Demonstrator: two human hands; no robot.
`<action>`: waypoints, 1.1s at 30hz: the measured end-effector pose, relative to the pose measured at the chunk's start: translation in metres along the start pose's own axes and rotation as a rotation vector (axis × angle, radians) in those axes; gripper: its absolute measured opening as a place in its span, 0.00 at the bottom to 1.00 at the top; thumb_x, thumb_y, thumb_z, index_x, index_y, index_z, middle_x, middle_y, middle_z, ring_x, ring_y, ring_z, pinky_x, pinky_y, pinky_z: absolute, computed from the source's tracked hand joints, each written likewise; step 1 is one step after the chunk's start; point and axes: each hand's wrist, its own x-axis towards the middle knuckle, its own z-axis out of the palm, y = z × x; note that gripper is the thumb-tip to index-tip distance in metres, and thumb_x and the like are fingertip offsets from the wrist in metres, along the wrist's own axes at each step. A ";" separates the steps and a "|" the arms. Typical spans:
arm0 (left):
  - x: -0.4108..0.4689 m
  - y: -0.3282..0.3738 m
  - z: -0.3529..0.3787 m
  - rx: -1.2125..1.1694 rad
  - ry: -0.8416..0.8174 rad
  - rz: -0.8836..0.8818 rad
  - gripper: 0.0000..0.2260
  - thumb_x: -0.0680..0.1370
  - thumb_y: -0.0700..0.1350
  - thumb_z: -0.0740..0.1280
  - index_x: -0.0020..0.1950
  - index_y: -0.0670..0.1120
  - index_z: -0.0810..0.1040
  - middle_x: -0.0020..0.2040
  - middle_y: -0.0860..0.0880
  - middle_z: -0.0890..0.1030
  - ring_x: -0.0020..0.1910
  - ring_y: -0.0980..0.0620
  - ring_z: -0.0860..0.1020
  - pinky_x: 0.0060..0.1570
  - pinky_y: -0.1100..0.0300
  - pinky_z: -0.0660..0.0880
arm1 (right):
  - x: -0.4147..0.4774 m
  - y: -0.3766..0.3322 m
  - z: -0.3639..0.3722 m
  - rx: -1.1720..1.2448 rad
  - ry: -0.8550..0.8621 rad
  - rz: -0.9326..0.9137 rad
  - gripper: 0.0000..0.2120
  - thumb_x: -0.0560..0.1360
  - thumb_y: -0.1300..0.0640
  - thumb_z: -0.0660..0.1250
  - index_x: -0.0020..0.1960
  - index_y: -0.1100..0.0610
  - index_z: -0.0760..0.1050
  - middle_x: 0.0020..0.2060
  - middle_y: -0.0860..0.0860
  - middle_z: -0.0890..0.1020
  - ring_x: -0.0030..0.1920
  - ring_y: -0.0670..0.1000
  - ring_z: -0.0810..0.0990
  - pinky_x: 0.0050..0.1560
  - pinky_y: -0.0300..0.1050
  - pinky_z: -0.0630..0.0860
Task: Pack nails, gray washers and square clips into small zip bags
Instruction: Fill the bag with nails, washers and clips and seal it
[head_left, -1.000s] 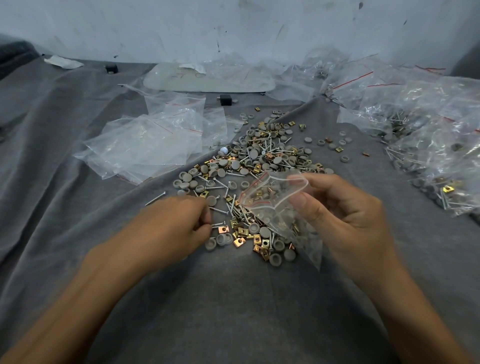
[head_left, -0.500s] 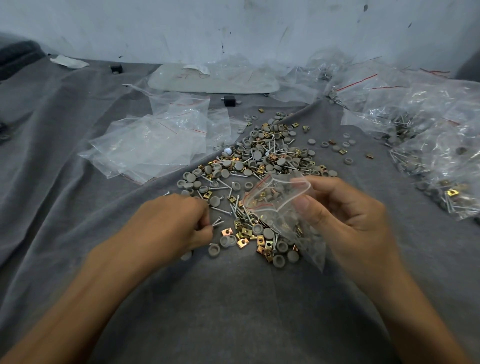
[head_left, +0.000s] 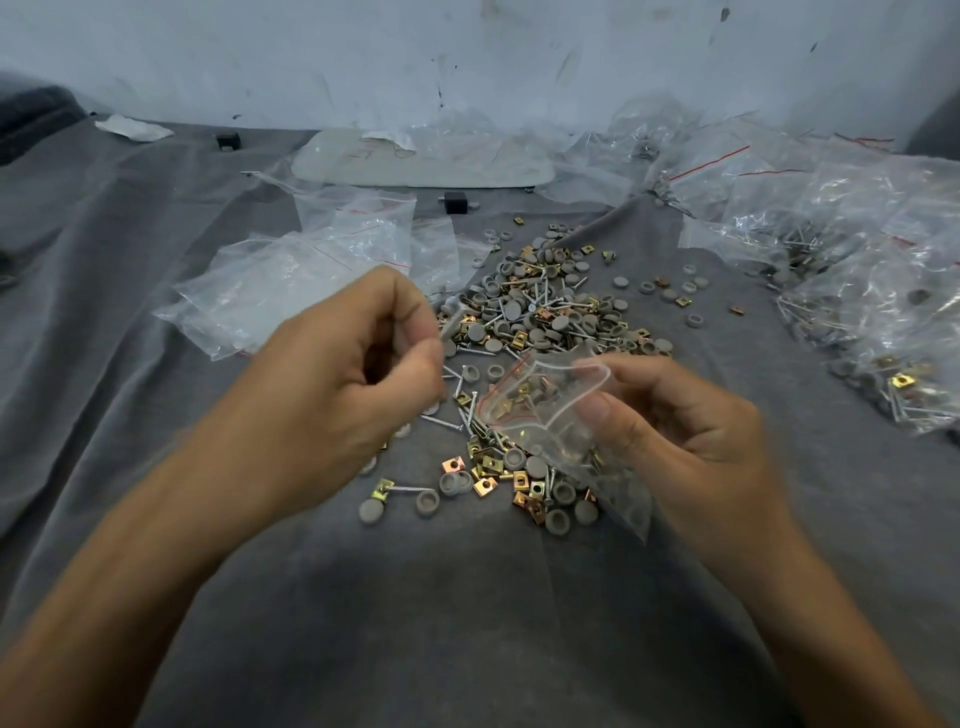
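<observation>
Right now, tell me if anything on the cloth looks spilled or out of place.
Nothing damaged. A few washers and clips lie strayed to the right of the main heap, loose on the cloth.

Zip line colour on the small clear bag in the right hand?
Red, along the mouth of the small clear plastic zip bag; head view.

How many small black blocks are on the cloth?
2: back-left black block at the far edge; centre black block just behind the empty bags. More may hide under the bags.
</observation>
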 end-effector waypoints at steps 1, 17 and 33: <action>-0.001 0.001 0.004 -0.006 -0.020 0.008 0.08 0.72 0.58 0.64 0.45 0.54 0.74 0.35 0.50 0.78 0.31 0.50 0.74 0.30 0.54 0.73 | 0.000 0.000 0.001 0.001 0.000 0.003 0.11 0.77 0.43 0.70 0.58 0.42 0.82 0.48 0.48 0.87 0.47 0.55 0.86 0.44 0.62 0.83; -0.002 -0.004 0.019 0.136 -0.022 0.057 0.03 0.79 0.54 0.69 0.47 0.57 0.77 0.41 0.55 0.81 0.40 0.53 0.79 0.38 0.60 0.75 | 0.002 0.004 0.003 0.011 0.017 -0.019 0.10 0.78 0.43 0.71 0.58 0.41 0.82 0.47 0.49 0.87 0.45 0.55 0.85 0.43 0.60 0.82; -0.001 -0.033 -0.007 0.629 -0.513 -0.242 0.02 0.76 0.54 0.71 0.46 0.59 0.79 0.39 0.71 0.79 0.41 0.71 0.75 0.36 0.72 0.68 | 0.003 0.001 0.001 0.026 0.029 -0.020 0.11 0.77 0.43 0.71 0.58 0.42 0.83 0.46 0.48 0.87 0.43 0.49 0.85 0.43 0.38 0.80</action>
